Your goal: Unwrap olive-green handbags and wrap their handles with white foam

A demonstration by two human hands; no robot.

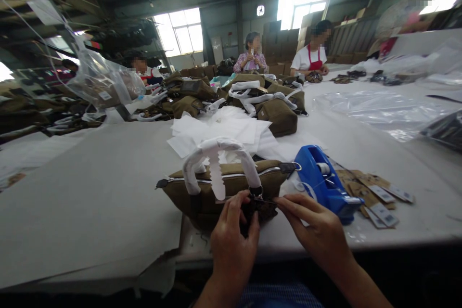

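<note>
An olive-brown handbag (231,172) with a silver zip stands at the table's front edge, its handle wrapped in white material. At the bag's front right, below the handle's base, hangs a small dark piece (266,209). My left hand (236,238) is closed around this dark piece's left side, thumb and fingers curled. My right hand (312,221) pinches at its right upper edge, but what lies between the fingertips is too small to make out. Right of the bag is a blue tape dispenser (325,183).
Brown tags (371,195) lie right of the dispenser. White paper sheets (224,127) and a heap of similar bags (277,115) are behind the handbag. Clear plastic (382,108) covers the right back. Several people sit or stand beyond the table (108,192).
</note>
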